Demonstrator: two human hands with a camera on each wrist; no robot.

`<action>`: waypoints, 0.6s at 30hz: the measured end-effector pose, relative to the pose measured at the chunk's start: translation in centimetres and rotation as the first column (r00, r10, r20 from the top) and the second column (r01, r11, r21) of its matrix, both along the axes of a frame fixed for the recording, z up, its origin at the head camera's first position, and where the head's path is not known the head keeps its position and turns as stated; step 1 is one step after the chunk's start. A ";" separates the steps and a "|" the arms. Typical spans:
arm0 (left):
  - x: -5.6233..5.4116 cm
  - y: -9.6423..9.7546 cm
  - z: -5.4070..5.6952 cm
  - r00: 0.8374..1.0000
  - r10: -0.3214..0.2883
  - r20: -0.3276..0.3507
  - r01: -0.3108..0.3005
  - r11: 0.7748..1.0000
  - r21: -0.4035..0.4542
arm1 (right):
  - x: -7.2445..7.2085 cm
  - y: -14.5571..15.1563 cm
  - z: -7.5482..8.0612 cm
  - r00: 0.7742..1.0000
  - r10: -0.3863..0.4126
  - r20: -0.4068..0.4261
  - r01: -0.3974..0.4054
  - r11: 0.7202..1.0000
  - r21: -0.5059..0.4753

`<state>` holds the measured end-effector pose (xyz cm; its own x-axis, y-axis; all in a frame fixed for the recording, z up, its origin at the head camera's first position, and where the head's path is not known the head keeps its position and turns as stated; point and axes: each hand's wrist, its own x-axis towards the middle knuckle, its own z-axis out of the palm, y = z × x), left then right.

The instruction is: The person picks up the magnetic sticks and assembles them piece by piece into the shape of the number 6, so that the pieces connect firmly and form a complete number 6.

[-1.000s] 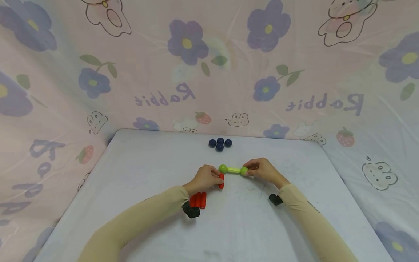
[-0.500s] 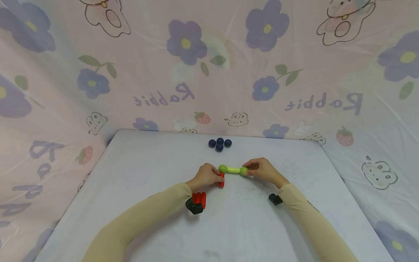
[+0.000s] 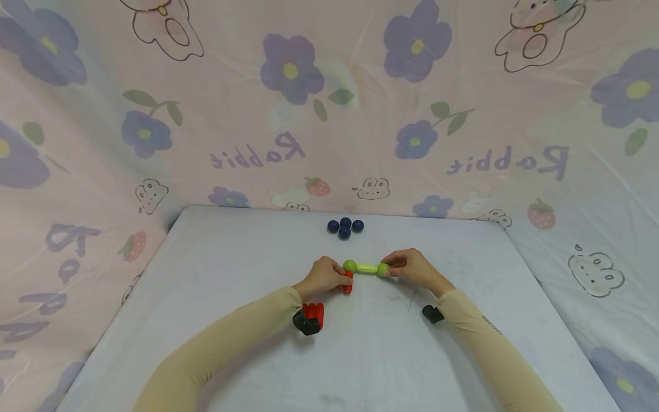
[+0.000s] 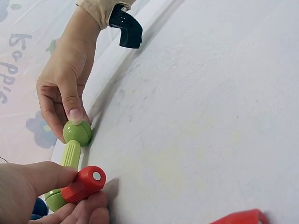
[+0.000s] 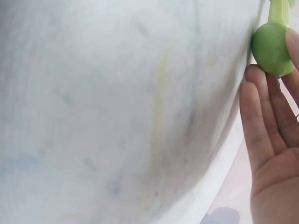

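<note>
My left hand (image 3: 324,277) pinches a red ribbed rod (image 4: 85,184) between thumb and fingers. The rod's far end meets the left green ball (image 3: 350,265); a pale disc shows on its near end in the left wrist view. A light green rod (image 3: 367,268) joins that ball to the right green ball (image 3: 383,269). With thumb and fingertips, my right hand (image 3: 416,269) pinches the right green ball, which also appears in the right wrist view as a green ball (image 5: 272,49). Whether the red rod is fixed to the ball or only touches it, I cannot tell.
Several red rods (image 3: 320,315) lie side by side beneath my left wrist, partly hidden by its black camera (image 3: 306,323). Several dark blue balls (image 3: 344,233) sit grouped toward the back of the white table (image 3: 391,355). A printed cloth (image 3: 340,131) hangs behind and around it.
My left hand has moved slightly up and right, bringing the red rod up against the left green ball. The right hand stays in place on its ball.
</note>
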<state>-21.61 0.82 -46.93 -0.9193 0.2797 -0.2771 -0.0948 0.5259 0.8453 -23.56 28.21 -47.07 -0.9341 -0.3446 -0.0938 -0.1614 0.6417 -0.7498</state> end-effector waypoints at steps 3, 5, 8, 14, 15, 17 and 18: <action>0.0 -0.1 0.1 1.000 0.000 0.015 0.000 1.000 0.016 | 0.0 0.0 -0.1 1.000 -0.002 0.007 0.002 1.000 0.002; 0.0 -0.1 0.1 1.000 0.000 0.024 -0.001 1.000 0.023 | -0.1 0.0 -0.1 1.000 -0.002 0.011 0.002 1.000 0.003; 0.1 -0.1 0.1 0.999 0.001 0.034 -0.002 0.999 0.032 | -0.1 0.0 0.0 1.000 -0.002 0.012 0.002 1.000 0.003; 0.1 0.0 0.1 0.999 -0.002 0.043 0.000 0.999 0.049 | -0.1 -0.2 0.1 1.000 -0.007 0.009 0.006 1.000 0.021; 0.1 0.0 0.0 0.999 -0.003 0.043 0.001 0.999 0.051 | -0.1 -0.2 0.1 1.000 -0.007 0.009 0.007 1.000 0.024; 0.1 0.0 0.0 0.999 -0.002 0.042 0.000 0.999 0.053 | -0.1 -0.1 0.0 1.000 -0.013 0.012 0.013 1.000 0.029; 0.1 0.0 0.0 0.999 -0.001 0.042 -0.001 0.999 0.054 | -0.1 -0.1 0.0 1.000 -0.014 0.012 0.013 0.999 0.029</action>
